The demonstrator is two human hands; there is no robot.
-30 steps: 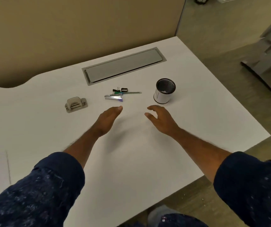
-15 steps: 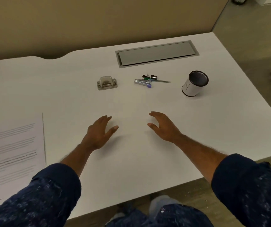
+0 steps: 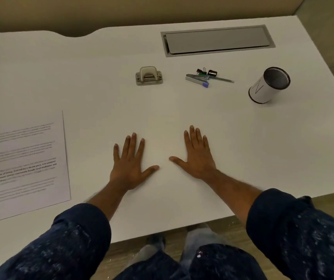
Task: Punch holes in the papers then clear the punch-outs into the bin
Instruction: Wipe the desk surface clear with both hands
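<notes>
Printed papers (image 3: 31, 164) lie flat at the left of the white desk (image 3: 93, 89). A small grey hole punch (image 3: 149, 76) sits beyond my hands, near the middle of the desk. At the right stands a small white bin with a black mesh rim (image 3: 268, 85). My left hand (image 3: 129, 164) and my right hand (image 3: 197, 154) rest palm down on the desk, fingers spread, side by side and holding nothing. Both are well short of the punch.
A stapler, binder clips and a pen (image 3: 204, 76) lie in a small pile between the punch and the bin. A grey cable flap (image 3: 216, 40) is set into the desk at the back. The desk's front edge runs just below my forearms.
Both hands have come down from hovering to lie flat on the desk with fingers spread. The view has swung left, bringing the papers into sight.
</notes>
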